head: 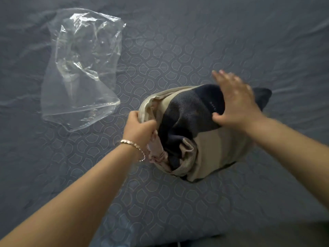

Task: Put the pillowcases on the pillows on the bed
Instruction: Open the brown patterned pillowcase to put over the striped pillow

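Observation:
A small pillow [188, 111] with dark navy mesh fabric lies on the bed, partly inside a beige pillowcase [213, 150]. My left hand [140, 127], with a bracelet at the wrist, grips the bunched open edge of the pillowcase at the pillow's left side. My right hand [235, 98] lies flat with straight fingers on top of the navy pillow and presses on it. A navy corner [263, 97] sticks out past my right hand.
A crumpled clear plastic bag [81, 68] lies on the bed at the upper left. Under everything is a grey-blue bedsheet [231, 32], with a quilted patterned cover [156, 202] beneath the pillow. The bed's near edge runs along the bottom right.

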A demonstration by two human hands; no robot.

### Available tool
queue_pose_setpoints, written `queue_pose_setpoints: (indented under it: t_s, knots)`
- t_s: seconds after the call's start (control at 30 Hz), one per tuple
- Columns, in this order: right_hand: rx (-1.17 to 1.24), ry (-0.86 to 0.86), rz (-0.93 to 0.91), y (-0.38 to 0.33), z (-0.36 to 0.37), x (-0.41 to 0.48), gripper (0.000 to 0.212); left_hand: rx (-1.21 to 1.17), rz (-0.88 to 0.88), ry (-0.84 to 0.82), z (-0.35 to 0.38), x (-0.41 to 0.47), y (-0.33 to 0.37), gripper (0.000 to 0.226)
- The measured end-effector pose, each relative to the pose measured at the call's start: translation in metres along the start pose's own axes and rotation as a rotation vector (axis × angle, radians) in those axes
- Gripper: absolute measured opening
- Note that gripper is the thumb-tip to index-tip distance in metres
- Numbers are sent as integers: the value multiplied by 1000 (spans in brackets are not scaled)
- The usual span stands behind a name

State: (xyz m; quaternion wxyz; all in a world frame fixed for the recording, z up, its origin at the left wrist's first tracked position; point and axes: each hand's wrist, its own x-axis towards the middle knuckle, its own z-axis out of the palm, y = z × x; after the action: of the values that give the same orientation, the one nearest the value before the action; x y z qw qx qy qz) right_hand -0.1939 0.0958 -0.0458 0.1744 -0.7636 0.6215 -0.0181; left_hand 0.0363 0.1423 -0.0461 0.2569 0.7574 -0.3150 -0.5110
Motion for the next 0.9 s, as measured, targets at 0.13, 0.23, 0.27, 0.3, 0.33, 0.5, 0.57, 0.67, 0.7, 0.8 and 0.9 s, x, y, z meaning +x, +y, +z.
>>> queue_pose_setpoints:
  t_s: [0.13, 0.23, 0.27, 0.3, 0.33, 0.5, 0.57, 0.67, 0.7, 0.8, 0.9]
  knots:
    - [18, -277, 180, 21, 8, 24, 73, 4, -14, -28, 22, 8, 19, 18]
    - [57, -184, 9, 8, 20, 3, 41, -149, 113, 114, 26, 8, 28, 33]
    - [98, -208, -48, 7, 19, -7, 37, -151, 117, 83, 26, 2, 27, 32]
    - [167, -272, -62, 10, 18, -17, 31, -102, 90, 24, 24, -6, 20, 31]
    - [277, -373, -30, 16, 14, -25, 23, -45, 44, -58, 24, -14, 10, 28]
    - [252, -556, 194, 50, 16, -29, 42, 405, -22, -319, 23, -36, -30, 25]
    - [-2, -510, 132, 47, 31, -32, 47, 667, 88, -279, 23, -39, -35, 23]
    - [109, -331, 220, 40, 41, -31, 31, 435, 197, -112, 22, -41, -28, 15]
    - [127, -258, 215, 37, 42, -28, 29, 347, 269, -52, 23, -40, -23, 17]
    - [104, -124, 197, 35, 46, -21, 28, 87, 333, 66, 26, -37, -3, 19]
    - [237, -26, 262, 33, 45, -12, 21, -147, 231, 86, 33, -36, 4, 26]
